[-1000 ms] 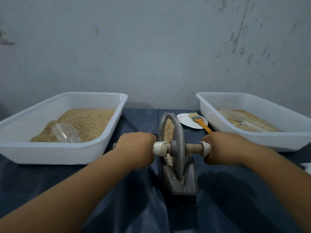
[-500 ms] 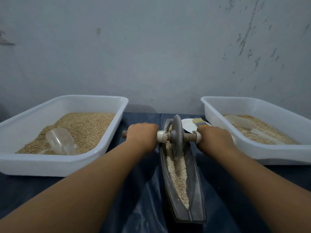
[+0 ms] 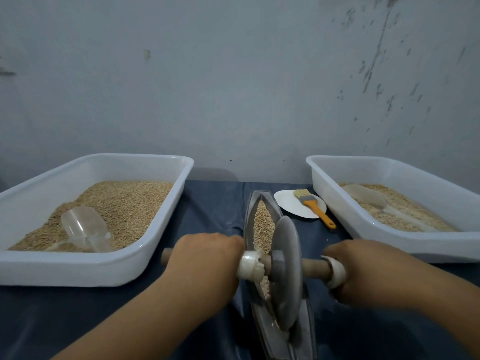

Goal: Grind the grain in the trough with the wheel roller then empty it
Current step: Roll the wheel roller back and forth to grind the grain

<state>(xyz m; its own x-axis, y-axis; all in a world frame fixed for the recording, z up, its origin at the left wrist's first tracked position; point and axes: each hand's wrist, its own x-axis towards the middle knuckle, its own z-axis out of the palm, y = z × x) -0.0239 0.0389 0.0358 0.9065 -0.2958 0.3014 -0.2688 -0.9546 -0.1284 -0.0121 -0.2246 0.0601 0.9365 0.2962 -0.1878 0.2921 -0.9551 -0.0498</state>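
Scene: I look down at a dark-covered counter (image 3: pixel 213 211) set against a pale wall, with a narrow grey trough (image 3: pixel 262 326) running away from me down the middle.
Risk: I judge the wheel could ride up the trough wall and tip it, or flick grain (image 3: pixel 262 224) over the rim, if one side of the axle is pushed harder than the other.
Second risk: a slip off the smooth wooden axle (image 3: pixel 313 266) would let the heavy disc drop sideways.
Left hand (image 3: pixel 205 258): palm down, forearm reaching in from the lower left; the grip is curled round the left end of the axle, a stub of wood showing beyond it.
Right hand (image 3: pixel 363 274): palm down, level with the left; the grip wraps the right end of the axle.
Wheel roller (image 3: pixel 285 271): upright in the trough, toward its near half.
Grain: mostly heaped in the trough's far half, a little pale meal beside the disc.
Left edge: a white tub (image 3: pixel 85 266) of grain with a clear scoop (image 3: pixel 85 227).
Right edge: a second white tub (image 3: pixel 405 245) holding paler grain.
Far middle: a white plate (image 3: pixel 293 206) carrying an orange-handled brush (image 3: pixel 314 207).
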